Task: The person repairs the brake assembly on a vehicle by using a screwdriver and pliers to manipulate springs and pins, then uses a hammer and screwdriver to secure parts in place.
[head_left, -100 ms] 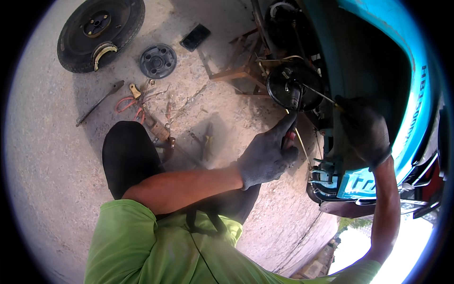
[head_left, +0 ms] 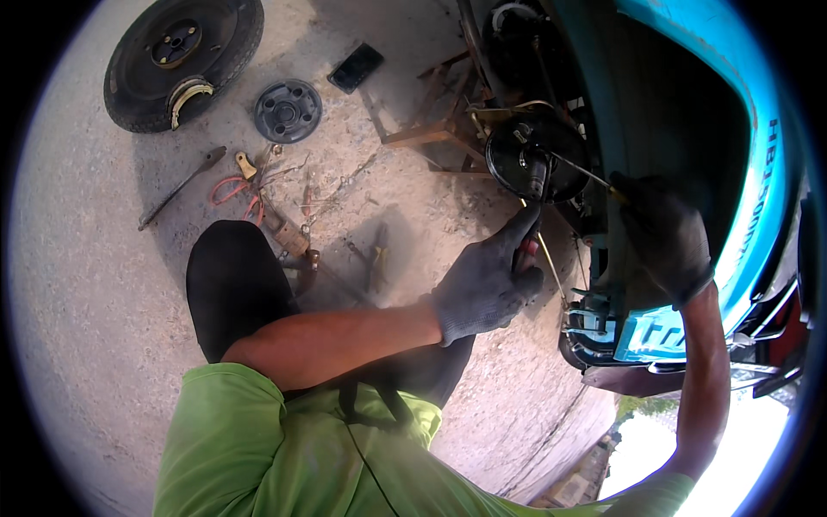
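since the previous frame, nothing has shifted: left hand (head_left: 487, 284) remains clenched on a red-handled tool (head_left: 527, 250) at the brake plate (head_left: 536, 159); right hand (head_left: 663, 237) grips a thin rod (head_left: 579, 168).

Red-handled tool (head_left: 527, 250) against black brake hub (head_left: 536, 155)

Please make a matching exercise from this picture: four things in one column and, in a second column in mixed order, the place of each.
Things:
1. spare wheel
2. round grey cover
3. red-handled tool
4. black brake plate

Places:
A. in the gloved left hand
B. on the turquoise vehicle
C. top left, on the ground
D. on the ground, right of the wheel

Pairs: 1-C, 2-D, 3-A, 4-B
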The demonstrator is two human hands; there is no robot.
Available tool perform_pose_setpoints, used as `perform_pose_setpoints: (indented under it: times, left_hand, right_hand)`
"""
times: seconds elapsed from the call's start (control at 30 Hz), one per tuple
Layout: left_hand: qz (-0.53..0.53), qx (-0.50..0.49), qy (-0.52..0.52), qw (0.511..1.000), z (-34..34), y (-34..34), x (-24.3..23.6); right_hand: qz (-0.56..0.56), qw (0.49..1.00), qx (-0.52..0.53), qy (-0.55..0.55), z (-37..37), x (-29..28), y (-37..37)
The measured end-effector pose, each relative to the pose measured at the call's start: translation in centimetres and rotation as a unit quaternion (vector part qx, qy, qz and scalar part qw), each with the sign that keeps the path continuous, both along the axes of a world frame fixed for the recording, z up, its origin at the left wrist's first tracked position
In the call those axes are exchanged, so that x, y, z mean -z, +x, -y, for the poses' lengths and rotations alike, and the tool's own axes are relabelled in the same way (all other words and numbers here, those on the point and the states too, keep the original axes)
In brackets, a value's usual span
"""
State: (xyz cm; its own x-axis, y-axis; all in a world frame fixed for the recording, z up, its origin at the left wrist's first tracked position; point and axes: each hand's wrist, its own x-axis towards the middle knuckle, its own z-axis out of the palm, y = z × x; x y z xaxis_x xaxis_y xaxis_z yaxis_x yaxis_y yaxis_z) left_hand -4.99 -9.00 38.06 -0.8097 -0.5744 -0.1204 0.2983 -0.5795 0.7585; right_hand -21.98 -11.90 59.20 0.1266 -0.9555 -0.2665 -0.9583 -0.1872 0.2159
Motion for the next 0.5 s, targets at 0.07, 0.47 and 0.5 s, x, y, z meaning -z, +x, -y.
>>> perform_pose_setpoints:
  times: [0.07, 0.47, 0.5]
  left_hand:
    - [0.007, 0.005, 0.0, 1.0, 0.2, 0.2, -0.2]
    - [0.04, 0.001, -0.027, 0.999, 0.0, 0.3, -0.5]
    - [0.053, 0.006, -0.041, 0.998, 0.2, 0.3, -0.6]
  right_hand:
    - [0.006, 1.0, -0.004, 0.005, 0.1, 0.1, -0.3]
    - [-0.035, 0.998, 0.055, 0.01, -0.4, 0.9, 0.2]
    - [-0.027, 0.998, 0.055, 0.014, -0.2, 0.7, -0.1]
